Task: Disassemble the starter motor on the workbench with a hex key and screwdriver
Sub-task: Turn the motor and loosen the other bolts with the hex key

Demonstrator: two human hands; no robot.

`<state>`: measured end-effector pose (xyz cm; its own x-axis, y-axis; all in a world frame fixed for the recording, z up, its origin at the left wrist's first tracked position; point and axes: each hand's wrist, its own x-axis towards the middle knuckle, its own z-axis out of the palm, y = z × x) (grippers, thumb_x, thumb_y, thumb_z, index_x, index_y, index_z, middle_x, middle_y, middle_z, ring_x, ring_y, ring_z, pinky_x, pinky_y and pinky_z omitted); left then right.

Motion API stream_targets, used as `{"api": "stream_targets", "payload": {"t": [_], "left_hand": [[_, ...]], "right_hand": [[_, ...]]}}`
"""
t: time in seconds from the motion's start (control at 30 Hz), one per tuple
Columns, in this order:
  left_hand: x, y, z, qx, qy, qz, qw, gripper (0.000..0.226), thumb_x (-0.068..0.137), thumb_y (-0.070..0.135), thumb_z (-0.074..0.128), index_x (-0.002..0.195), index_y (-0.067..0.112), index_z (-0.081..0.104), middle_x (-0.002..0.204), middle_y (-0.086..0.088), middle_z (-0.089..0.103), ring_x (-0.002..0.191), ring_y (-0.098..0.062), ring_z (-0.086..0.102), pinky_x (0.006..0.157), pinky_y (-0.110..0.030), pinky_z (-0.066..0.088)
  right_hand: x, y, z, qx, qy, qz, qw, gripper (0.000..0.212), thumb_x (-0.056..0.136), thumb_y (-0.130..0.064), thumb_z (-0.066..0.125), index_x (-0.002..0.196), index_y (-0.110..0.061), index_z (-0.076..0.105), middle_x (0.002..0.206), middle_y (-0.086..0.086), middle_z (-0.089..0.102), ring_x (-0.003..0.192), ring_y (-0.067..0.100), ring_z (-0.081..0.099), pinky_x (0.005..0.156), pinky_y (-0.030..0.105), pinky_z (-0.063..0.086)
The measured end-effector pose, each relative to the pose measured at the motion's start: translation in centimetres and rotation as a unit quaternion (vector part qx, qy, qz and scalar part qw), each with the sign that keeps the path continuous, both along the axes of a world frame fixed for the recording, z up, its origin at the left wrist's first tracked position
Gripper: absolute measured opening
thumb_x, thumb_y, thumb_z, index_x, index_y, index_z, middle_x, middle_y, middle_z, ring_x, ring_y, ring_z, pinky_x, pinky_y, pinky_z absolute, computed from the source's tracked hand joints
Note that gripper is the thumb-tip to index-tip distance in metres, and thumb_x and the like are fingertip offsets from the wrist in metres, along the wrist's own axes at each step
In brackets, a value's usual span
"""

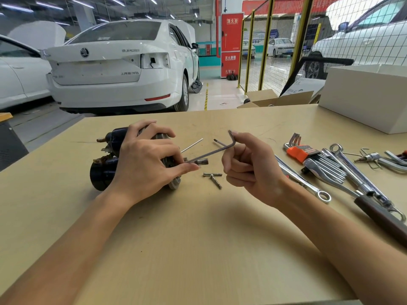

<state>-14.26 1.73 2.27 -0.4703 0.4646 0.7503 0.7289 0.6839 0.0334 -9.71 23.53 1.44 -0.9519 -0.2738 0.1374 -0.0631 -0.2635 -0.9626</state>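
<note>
Both forearms reach over the workbench (198, 249); left hand (145, 164) curls over the starter motor (105, 170), gripping it where it lies on its side at the bench's left, its forefinger steadying the hex key (211, 151) near the tip; right hand (246, 166), just right of the motor, pinches the key's bent end between thumb and forefinger, other fingers curled; two loose bolts (212, 178) lie crossed between motor and right hand; farther right, wrenches (304, 181) and an orange-holdered key set (308, 156).
</note>
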Motion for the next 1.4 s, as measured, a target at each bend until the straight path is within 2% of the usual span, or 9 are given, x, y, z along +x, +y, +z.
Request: {"api": "stream_targets", "payload": {"t": [0.17, 0.37, 0.57, 0.73, 0.93, 1.0, 1.1, 1.17, 1.4], "left_hand": [[-0.16, -0.14, -0.11, -0.003, -0.009, 0.021, 1.0, 0.039, 0.069, 0.062, 0.073, 0.062, 0.024, 0.072, 0.097, 0.001, 0.069, 0.112, -0.029, 0.06, 0.104, -0.043, 0.035], [-0.19, -0.05, -0.19, -0.012, 0.006, 0.027, 1.0, 0.039, 0.07, 0.06, 0.073, 0.061, 0.023, 0.071, 0.098, 0.0, 0.07, 0.111, -0.029, 0.06, 0.104, -0.043, 0.035], [-0.01, 0.04, -0.1, -0.028, 0.037, -0.009, 0.999, 0.035, 0.078, 0.06, 0.067, 0.07, 0.027, 0.077, 0.081, 0.01, 0.072, 0.102, -0.017, 0.062, 0.103, -0.044, 0.035], [0.03, -0.04, -0.12, -0.019, 0.041, -0.03, 0.999, 0.037, 0.083, 0.061, 0.061, 0.075, 0.029, 0.079, 0.077, 0.013, 0.071, 0.102, -0.011, 0.058, 0.104, -0.037, 0.03], [-0.1, -0.03, -0.12, -0.018, 0.047, -0.028, 0.998, 0.035, 0.082, 0.059, 0.064, 0.072, 0.028, 0.079, 0.074, 0.015, 0.07, 0.099, -0.013, 0.061, 0.104, -0.036, 0.03], [-0.09, 0.0, -0.14, -0.018, 0.047, -0.024, 0.998, 0.034, 0.081, 0.058, 0.067, 0.07, 0.027, 0.078, 0.073, 0.015, 0.07, 0.098, -0.015, 0.063, 0.104, -0.038, 0.032], [-0.07, 0.03, -0.1, -0.015, 0.043, -0.018, 0.999, 0.034, 0.078, 0.057, 0.069, 0.068, 0.026, 0.077, 0.073, 0.014, 0.07, 0.098, -0.015, 0.063, 0.104, -0.038, 0.032], [-0.05, 0.03, -0.08, -0.014, 0.042, -0.019, 0.999, 0.035, 0.078, 0.058, 0.068, 0.068, 0.026, 0.077, 0.073, 0.013, 0.07, 0.098, -0.015, 0.062, 0.103, -0.038, 0.032], [-0.08, 0.09, -0.07, -0.019, 0.041, -0.018, 0.999, 0.039, 0.078, 0.061, 0.065, 0.068, 0.025, 0.077, 0.075, 0.011, 0.071, 0.099, -0.017, 0.063, 0.102, -0.04, 0.033]], "right_hand": [[-0.07, 0.09, 0.03, -0.007, 0.009, -0.011, 1.0, 0.044, 0.084, -0.043, 0.049, 0.059, -0.01, 0.066, 0.045, -0.007, 0.013, 0.038, 0.009, 0.012, 0.037, 0.02, 0.02], [-0.02, 0.05, -0.32, 0.03, 0.04, -0.078, 0.996, 0.036, 0.086, -0.019, 0.039, 0.065, -0.008, 0.066, 0.046, -0.007, 0.019, 0.041, 0.011, 0.014, 0.041, 0.02, 0.018], [0.02, -0.27, -0.44, 0.075, 0.053, -0.14, 0.986, 0.042, 0.095, 0.0, 0.029, 0.078, -0.006, 0.068, 0.047, -0.005, 0.027, 0.041, 0.009, 0.02, 0.04, 0.018, 0.02], [0.01, -0.24, -0.43, 0.086, 0.053, -0.146, 0.984, 0.042, 0.098, 0.001, 0.031, 0.081, -0.009, 0.068, 0.047, -0.005, 0.029, 0.041, 0.008, 0.021, 0.039, 0.018, 0.021], [-0.16, -0.33, -0.51, 0.08, 0.024, -0.169, 0.982, 0.031, 0.104, -0.011, 0.039, 0.098, -0.013, 0.069, 0.047, -0.008, 0.028, 0.039, 0.008, 0.021, 0.038, 0.017, 0.022], [-0.21, -0.28, -0.41, 0.066, 0.005, -0.164, 0.984, 0.032, 0.105, -0.021, 0.043, 0.088, -0.012, 0.069, 0.048, -0.007, 0.024, 0.04, 0.009, 0.019, 0.038, 0.018, 0.02], [-0.19, -0.14, -0.21, 0.045, -0.015, -0.124, 0.991, 0.054, 0.105, -0.036, 0.041, 0.061, -0.013, 0.063, 0.046, -0.007, 0.021, 0.039, 0.009, 0.016, 0.037, 0.019, 0.02], [-0.12, -0.09, -0.1, 0.032, -0.014, -0.082, 0.996, 0.063, 0.103, -0.044, 0.039, 0.052, -0.014, 0.059, 0.047, -0.006, 0.018, 0.039, 0.01, 0.016, 0.037, 0.02, 0.021], [0.11, 0.02, 0.06, 0.029, 0.008, -0.014, 0.999, 0.056, 0.09, -0.056, 0.047, 0.058, -0.013, 0.063, 0.046, -0.007, 0.017, 0.04, 0.01, 0.016, 0.039, 0.02, 0.023]]}}
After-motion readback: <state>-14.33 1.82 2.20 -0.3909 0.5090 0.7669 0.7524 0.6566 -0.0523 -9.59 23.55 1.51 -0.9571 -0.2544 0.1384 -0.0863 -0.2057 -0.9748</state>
